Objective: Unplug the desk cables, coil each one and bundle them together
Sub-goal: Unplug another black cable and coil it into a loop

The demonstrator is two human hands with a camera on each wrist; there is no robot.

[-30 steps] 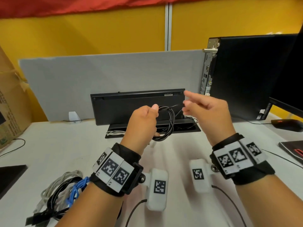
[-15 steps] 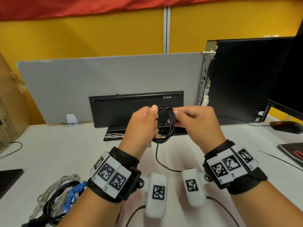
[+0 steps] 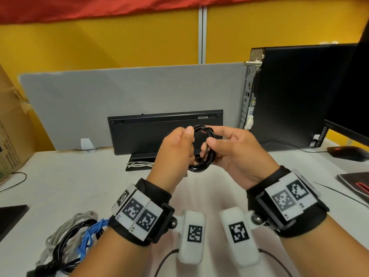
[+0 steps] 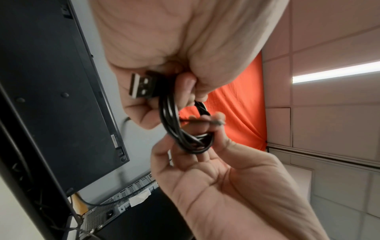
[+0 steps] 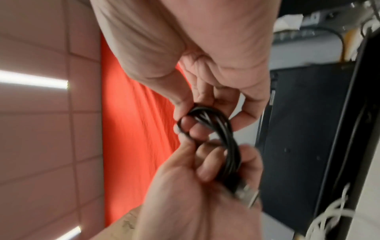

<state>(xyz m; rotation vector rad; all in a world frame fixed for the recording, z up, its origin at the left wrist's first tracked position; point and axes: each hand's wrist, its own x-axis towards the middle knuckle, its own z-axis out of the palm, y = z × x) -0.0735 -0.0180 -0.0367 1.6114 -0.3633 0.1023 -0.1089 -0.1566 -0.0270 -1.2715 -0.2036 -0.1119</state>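
A black USB cable [image 3: 201,154], wound into a small coil, is held above the desk in front of the upright keyboard [image 3: 143,134]. My left hand [image 3: 179,148] grips the coil's left side. In the left wrist view the USB plug [image 4: 141,87] sticks out beside the left thumb, against the coil [image 4: 183,129]. My right hand [image 3: 219,148] pinches the coil's right side, its fingers curled round the strands [image 5: 218,133]. A bundle of grey, black and blue cables [image 3: 73,240] lies on the desk at the near left, beside my left forearm.
A black computer tower [image 3: 295,96] stands at the right, with a monitor edge [image 3: 351,108] and a mouse [image 3: 349,153] beyond it. A white cable [image 3: 139,164] lies in the tray under the keyboard. At the far left stands a cardboard box [image 3: 12,136]. The grey divider [image 3: 119,96] closes the back.
My right hand came back from an outstretched pull to the coil and now pinches it. The loose tail that hung to the desk is gone from view.
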